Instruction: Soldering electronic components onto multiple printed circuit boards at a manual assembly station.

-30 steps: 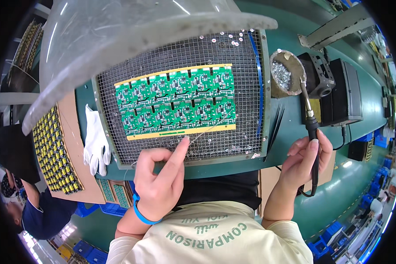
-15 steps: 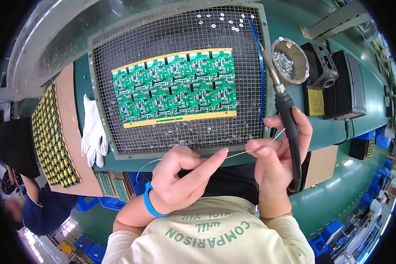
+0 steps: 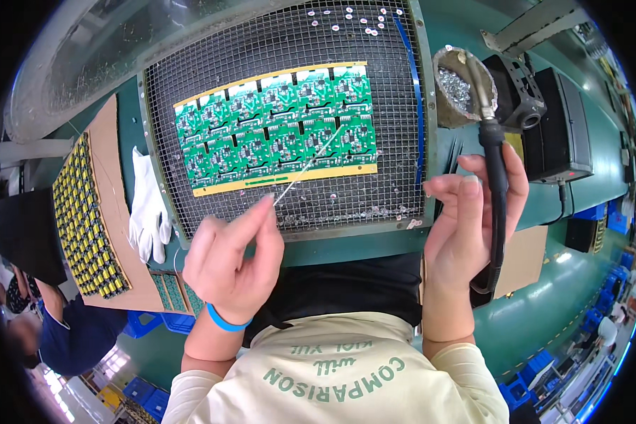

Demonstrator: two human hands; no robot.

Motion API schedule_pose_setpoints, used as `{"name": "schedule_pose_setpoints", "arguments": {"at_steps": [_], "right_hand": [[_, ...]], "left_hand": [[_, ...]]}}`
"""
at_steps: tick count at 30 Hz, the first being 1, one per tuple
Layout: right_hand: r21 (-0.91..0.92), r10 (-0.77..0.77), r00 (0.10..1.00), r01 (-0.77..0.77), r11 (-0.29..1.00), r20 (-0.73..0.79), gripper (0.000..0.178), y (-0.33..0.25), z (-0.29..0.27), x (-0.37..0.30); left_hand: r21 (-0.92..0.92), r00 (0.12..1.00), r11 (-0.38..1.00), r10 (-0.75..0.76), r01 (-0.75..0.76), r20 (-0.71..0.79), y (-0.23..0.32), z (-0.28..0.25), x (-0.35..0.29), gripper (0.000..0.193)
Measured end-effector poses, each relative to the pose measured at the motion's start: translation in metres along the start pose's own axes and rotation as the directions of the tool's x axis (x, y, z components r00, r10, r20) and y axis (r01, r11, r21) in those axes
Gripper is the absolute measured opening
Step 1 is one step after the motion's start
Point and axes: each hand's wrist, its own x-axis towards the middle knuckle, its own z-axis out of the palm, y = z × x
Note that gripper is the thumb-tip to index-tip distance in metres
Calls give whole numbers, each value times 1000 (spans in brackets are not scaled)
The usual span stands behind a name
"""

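Left lens of a fisheye pair on the head of the person (image 3: 332, 389) before me, facing steeply down, near above the left hand (image 3: 233, 261) and right hand (image 3: 473, 219); the bench (image 3: 466, 28) edges bend toward the rim.

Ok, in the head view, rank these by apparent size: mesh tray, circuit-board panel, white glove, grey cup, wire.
Largest to smallest:
1. Mesh tray
2. Circuit-board panel
3. White glove and grey cup: too alike to rank
4. Wire, thinnest of all

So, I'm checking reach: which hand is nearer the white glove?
Left. The left hand is below and right of the white glove; the right hand is much farther right.
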Motion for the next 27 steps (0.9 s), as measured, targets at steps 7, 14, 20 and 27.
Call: {"name": "schedule_pose_setpoints", "arguments": {"at_steps": [7, 14, 20, 27], "right_hand": [[-9, -8, 990, 9, 1000, 138, 31, 8, 10, 0], [-38, -40, 985, 47, 998, 168, 30, 10, 8, -3], [-49, -50, 989, 57, 997, 138, 29, 11, 7, -3], [-28, -65, 989, 69, 997, 134, 29, 14, 7, -3]], "left_hand": [[-90, 992, 991, 108, -101, 69, 10, 13, 11, 30], [-73, 995, 994, 85, -81, 50, 9, 13, 19, 28], [-20, 995, 996, 88, -87, 47, 6, 16, 22, 26], [-34, 991, 998, 56, -53, 120, 11, 4, 13, 26]]}}
